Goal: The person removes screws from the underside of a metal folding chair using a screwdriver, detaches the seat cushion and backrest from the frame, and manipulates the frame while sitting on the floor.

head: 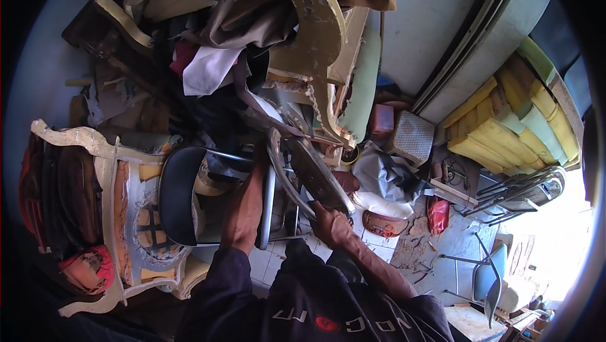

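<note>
A folding chair's chromed tube frame (289,182) is tilted in front of me, with a dark, worn panel (318,174) along its right side. My right hand (333,225) is closed around the frame's near end. My left hand (261,148) reaches to the frame's far left side, in shadow; its fingers are hidden, so its grip cannot be made out. Just left of my left forearm stands another metal-framed chair with a black padded backrest (179,195).
At left is a stripped armchair frame (108,185); a larger carved sofa frame (317,34) looms ahead. Yellow foam blocks (502,129), stacked folding chairs (521,195) and a blue chair (490,271) are at right. Pliers (420,275) and a red bag (438,215) lie on the floor.
</note>
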Available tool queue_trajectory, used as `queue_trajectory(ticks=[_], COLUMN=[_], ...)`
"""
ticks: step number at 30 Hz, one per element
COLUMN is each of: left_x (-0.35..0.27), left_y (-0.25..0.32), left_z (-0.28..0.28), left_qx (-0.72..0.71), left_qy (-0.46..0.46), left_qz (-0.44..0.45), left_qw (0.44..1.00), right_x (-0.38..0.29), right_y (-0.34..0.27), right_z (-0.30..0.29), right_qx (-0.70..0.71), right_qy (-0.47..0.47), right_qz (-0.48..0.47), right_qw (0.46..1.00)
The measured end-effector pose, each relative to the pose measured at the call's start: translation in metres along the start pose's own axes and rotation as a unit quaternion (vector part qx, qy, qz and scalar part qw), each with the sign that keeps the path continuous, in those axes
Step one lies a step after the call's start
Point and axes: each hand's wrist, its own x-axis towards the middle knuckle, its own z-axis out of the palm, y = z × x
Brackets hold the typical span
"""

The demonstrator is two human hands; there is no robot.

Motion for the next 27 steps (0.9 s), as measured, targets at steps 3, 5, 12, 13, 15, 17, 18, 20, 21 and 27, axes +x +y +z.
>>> queue_trajectory(ticks=[3, 5, 12, 13, 15, 17, 18, 20, 21, 27], left_x=[0.006, 0.013, 0.018, 0.013, -0.013, -0.038, -0.045, -0.054, -0.058, -0.045], left_y=[-0.003, -0.003, 0.001, 0.003, 0.02, 0.057, 0.072, 0.096, 0.105, 0.095], left_z=[0.004, 0.007, -0.06, -0.079, -0.113, -0.113, -0.126, -0.139, -0.156, -0.234], left_qx=[-0.055, -0.091, -0.271, -0.3, -0.332, -0.303, -0.29, -0.303, -0.313, -0.401], left_qy=[-0.004, -0.011, -0.025, -0.051, -0.129, -0.086, -0.084, -0.094, -0.099, -0.14], left_qz=[-0.022, -0.03, -0.034, -0.027, -0.003, -0.012, -0.015, -0.011, -0.004, -0.004], left_qw=[0.998, 0.995, 0.962, 0.952, 0.934, 0.949, 0.953, 0.948, 0.945, 0.905], right_x=[0.0, 0.0, 0.002, 0.003, 0.004, 0.006, 0.007, 0.008, 0.007, -0.006], right_y=[0.01, 0.011, 0.008, 0.009, 0.011, 0.008, 0.01, 0.009, -0.001, -0.046], right_z=[0.003, 0.0, 0.01, 0.011, 0.015, 0.008, 0.013, 0.015, 0.015, 0.038], right_qx=[-0.01, -0.017, -0.007, -0.006, 0.003, 0.005, 0.001, -0.005, -0.027, -0.059], right_qy=[0.008, 0.006, 0.029, 0.034, 0.043, 0.04, 0.049, 0.053, 0.085, 0.299], right_qz=[-0.007, -0.009, -0.015, -0.025, -0.041, -0.03, -0.041, -0.049, -0.056, -0.043], right_qw=[1.0, 1.0, 0.999, 0.999, 0.998, 0.999, 0.998, 0.997, 0.994, 0.952])
